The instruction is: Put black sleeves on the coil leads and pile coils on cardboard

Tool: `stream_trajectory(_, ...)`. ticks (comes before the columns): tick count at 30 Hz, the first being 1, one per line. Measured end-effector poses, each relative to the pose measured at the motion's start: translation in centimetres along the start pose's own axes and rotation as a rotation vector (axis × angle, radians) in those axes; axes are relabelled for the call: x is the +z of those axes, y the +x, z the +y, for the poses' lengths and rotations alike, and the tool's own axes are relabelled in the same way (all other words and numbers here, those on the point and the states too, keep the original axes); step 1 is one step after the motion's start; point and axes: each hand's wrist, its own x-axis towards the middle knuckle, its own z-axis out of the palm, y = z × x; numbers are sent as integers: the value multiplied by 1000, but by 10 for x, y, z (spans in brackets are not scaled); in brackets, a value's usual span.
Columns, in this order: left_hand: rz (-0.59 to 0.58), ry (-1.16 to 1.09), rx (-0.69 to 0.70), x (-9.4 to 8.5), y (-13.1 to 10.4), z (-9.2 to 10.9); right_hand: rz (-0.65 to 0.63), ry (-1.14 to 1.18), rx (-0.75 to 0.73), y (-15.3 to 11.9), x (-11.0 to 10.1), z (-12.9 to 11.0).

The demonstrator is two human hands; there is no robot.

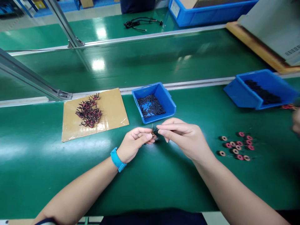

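Note:
Between the thumb and fingers of my left hand [134, 142], which wears a teal wristband [117, 160], is a small copper-coloured ring coil [152, 134] with a thin wire lead pointing up. My right hand [185, 134] pinches a short black sleeve [155, 130] right beside the coil; whether the sleeve is over a lead I cannot tell. Just beyond both hands stands a blue bin [161, 117] holding many short black sleeves [151, 106]. To the right, several red and copper ring coils [239, 157] lie loose on the green table, thin leads sticking out.
At left, a cardboard sheet [112, 109] carries a heap of coils with black sleeves [90, 114]. Another blue bin [246, 97] with black pieces stands right. A blurred hand [296, 120] of another person shows at the right edge. Metal posts [30, 75] rise at left.

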Motion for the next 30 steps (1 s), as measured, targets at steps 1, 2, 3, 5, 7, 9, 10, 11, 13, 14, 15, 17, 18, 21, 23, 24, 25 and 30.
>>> stream_trajectory(1, 0, -5, -3, 0, 0, 0, 13, -42, -32, 0, 0, -2)
stream_trajectory(2, 1, -8, -7, 0, 0, 0, 27, -77, -62, 0, 0, -3)
stream_trajectory(3, 2, -7, -11, 1, 0, 0, 39, -101, -85, 0, 0, -4)
stream_trajectory(5, 1, -3, -19, 1, 0, 0, 57, -121, -111, -1, -1, -5)
stream_trajectory(7, -2, 3, -25, 1, 0, 0, 67, -111, -105, -2, -1, -3)
stream_trajectory(9, -3, 5, -28, 1, 0, 1, 82, -71, -81, -2, -1, 1)
stream_trajectory(10, -2, 5, -29, 0, -1, 1, 99, -42, -64, -2, -1, 2)
stream_trajectory(11, -2, 3, -30, 0, -1, 1, 122, -13, -50, -2, -2, 4)
stream_trajectory(13, -5, -7, -34, 0, -1, 1, 159, 29, -29, -1, -2, 5)
stream_trajectory(14, -9, -13, -35, 0, -1, 0, 166, 39, -15, 0, -1, 5)
stream_trajectory(15, -13, -16, -35, -1, -1, 0, 161, 40, 4, 1, -1, 4)
stream_trajectory(17, -17, -19, -35, -1, 0, 0, 140, 22, 40, 2, 0, 1)
stream_trajectory(18, -16, -19, -35, -2, 0, 0, 135, 8, 52, 2, 0, 0)
stream_trajectory(21, -16, -19, -37, -2, 0, -1, 142, -26, 50, 2, 1, -3)
stream_trajectory(23, -19, -18, -36, -2, 0, 0, 150, -35, 44, 2, 2, -3)
stream_trajectory(24, -19, -17, -36, -2, 0, 0, 153, -36, 43, 2, 2, -2)
stream_trajectory(25, -20, -17, -36, -2, 0, 0, 153, -36, 43, 2, 2, -2)
stream_trajectory(30, -20, -17, -33, -1, 0, 0, 137, -34, 50, 2, 2, -3)
